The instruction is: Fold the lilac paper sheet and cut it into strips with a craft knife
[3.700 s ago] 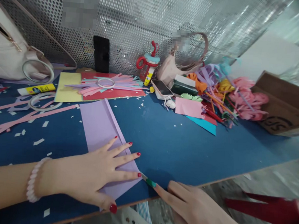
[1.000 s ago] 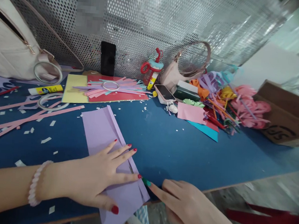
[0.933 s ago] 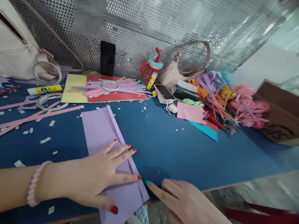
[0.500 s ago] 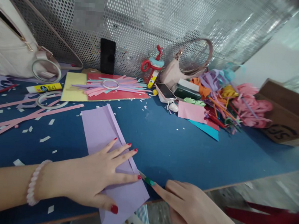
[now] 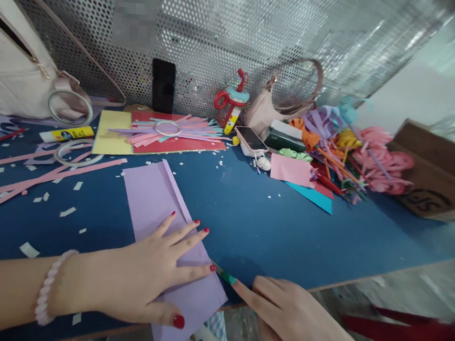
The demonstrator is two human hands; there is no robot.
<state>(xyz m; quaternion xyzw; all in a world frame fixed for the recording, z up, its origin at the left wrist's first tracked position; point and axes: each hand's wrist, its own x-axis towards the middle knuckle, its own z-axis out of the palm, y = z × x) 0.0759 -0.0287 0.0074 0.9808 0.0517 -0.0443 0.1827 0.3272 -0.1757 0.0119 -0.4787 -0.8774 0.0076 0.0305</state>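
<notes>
A long lilac sheet of paper (image 5: 145, 190) with a narrow folded strip along its right side lies slantwise on the blue table, its near end hanging past the edge. My left hand (image 5: 154, 272) lies flat across it, fingers spread, pressing it down. Beside the right edge of the paper, my right hand (image 5: 279, 311) is closed around a green craft knife (image 5: 225, 275). The forefinger stretches along the knife, and the thin blade meets the paper's edge by my left little finger. Most of the handle is hidden in my hand.
Pink paper strips (image 5: 49, 177), a tape roll (image 5: 79, 153) and a glue stick (image 5: 67, 134) lie left. Coloured sheets (image 5: 114, 132) bear cut strips behind. A phone (image 5: 251, 139), craft flowers (image 5: 382, 156) and a cardboard box (image 5: 439, 176) stand right. The table edge (image 5: 345, 277) runs close by.
My left hand has shifted very slightly, its thumb a little to the right. The knife, my right hand and the paper stay almost where they were.
</notes>
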